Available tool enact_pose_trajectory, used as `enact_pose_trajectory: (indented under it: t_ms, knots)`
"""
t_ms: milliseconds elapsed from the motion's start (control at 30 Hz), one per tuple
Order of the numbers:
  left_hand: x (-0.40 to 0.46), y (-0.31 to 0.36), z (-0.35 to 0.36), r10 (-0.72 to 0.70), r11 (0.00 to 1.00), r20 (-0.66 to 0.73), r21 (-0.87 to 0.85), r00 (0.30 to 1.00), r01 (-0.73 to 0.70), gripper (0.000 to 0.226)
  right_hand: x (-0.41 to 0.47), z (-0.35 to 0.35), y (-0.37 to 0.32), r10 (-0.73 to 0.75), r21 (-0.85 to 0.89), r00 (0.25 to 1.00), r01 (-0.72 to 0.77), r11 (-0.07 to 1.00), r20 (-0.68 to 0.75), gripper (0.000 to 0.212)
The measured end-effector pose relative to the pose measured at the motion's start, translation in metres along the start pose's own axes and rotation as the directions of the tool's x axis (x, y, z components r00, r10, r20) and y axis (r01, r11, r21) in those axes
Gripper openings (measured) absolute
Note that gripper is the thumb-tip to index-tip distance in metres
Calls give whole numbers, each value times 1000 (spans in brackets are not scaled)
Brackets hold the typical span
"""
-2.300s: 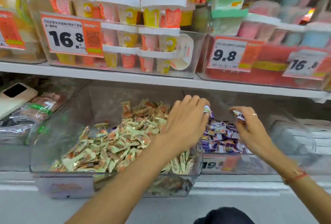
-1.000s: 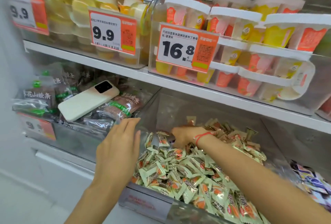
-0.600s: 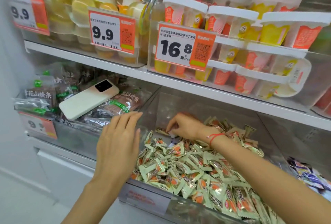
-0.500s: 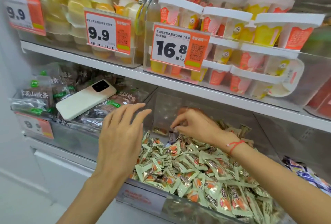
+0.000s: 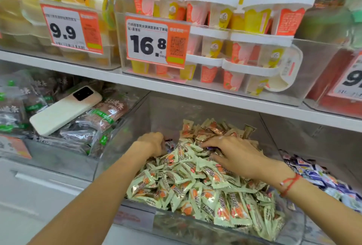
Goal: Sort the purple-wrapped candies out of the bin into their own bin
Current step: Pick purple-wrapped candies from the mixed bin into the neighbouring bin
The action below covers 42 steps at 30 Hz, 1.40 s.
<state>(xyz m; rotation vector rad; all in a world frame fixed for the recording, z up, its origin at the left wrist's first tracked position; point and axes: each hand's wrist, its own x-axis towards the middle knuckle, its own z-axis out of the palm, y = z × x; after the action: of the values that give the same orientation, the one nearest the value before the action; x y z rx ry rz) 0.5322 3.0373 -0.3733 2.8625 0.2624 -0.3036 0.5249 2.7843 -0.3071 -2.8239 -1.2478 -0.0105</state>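
Down in the clear middle bin [image 5: 195, 225], both hands work a heap of pale-green candies [image 5: 195, 182] whose wrappers carry an orange picture and writing too small to read. The left hand [image 5: 151, 143] sits at the back left of the heap with its fingers curled under; a dark purple-wrapped candy [image 5: 170, 143] shows just at their tips, though whether they actually pinch it I cannot tell. The right hand [image 5: 233, 154] lies spread on the heap, fingers only slightly bent, and a strip of purple wrapper [image 5: 212, 148] peeps out beneath its fingertips. A red string bracelet [image 5: 290, 184] circles that wrist. More purple and white candies [image 5: 317, 174] fill the neighbouring bin to the right. To the left, a cream phone [image 5: 64, 110] rests on bagged snacks [image 5: 101, 115] with green labels. On the shelf [image 5: 176, 88] above, orange price tags read 9.9 [image 5: 71, 28] and 16.8 [image 5: 156, 41], the latter fixed before stacked pudding cups [image 5: 235, 35].
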Motion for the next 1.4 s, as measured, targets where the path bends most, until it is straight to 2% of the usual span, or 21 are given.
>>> enact_pose_trajectory:
  t_ms: [167,267,333,400,467,567,633,700,800,900,1000,1067,1133,1200,1267,1333,1400]
  knots:
    - [4,-8,6,49,992,-34,-114,998,-53,14,4,-2,1,53,49,995,-48,998,-88,27]
    - [3,-9,4,-6,979,-231,-201,973,-42,17,5,-1,1,74,97,992,-64,993,-100,24]
    - [4,-4,5,-75,955,-396,-293,915,-49,17,3,1,3,86,125,992,-75,989,-87,23]
    - [10,-2,6,-117,936,-454,-348,884,-55,16,2,1,4,93,136,992,-81,987,-88,23]
    - [19,-5,9,-44,946,-390,-313,920,-88,23,1,0,4,95,131,991,-82,988,-92,23]
    - [28,-13,8,153,940,-166,-279,974,-195,38,-1,1,3,103,118,991,-93,989,-80,24]
    - [30,-16,7,224,956,-44,-186,974,-229,50,-2,1,2,109,113,991,-100,989,-72,24]
    - [32,-14,7,263,958,-1,-114,965,-262,49,-1,1,2,109,107,992,-102,989,-67,24]
    - [32,-1,8,273,961,-37,-35,961,-274,31,0,2,3,115,122,991,-107,987,-63,23]
    - [26,7,5,227,974,-90,25,970,-226,28,0,2,5,116,161,992,-105,981,-58,22]
    - [12,6,-10,176,984,-88,-26,980,-179,20,5,4,10,115,157,990,-101,982,-82,22]
    - [-4,6,-22,164,978,-155,-106,974,-181,17,7,6,11,119,154,989,-104,983,-91,22]
    - [-27,8,-31,153,952,-271,-217,950,-215,13,7,7,10,116,224,990,-96,970,-80,23]
    - [-55,13,-39,166,896,-376,-329,911,-299,23,2,2,5,109,387,989,-61,920,-103,25]
    - [-83,25,-45,207,811,-449,-419,869,-409,15,-11,-7,-6,123,515,968,7,857,-218,24]
    - [-107,43,-48,245,711,-511,-483,824,-511,2,-35,-18,-16,149,565,923,85,821,-355,23]
    - [-129,68,-50,303,644,-552,-483,777,-594,14,-67,-17,-21,168,562,872,138,816,-459,26]
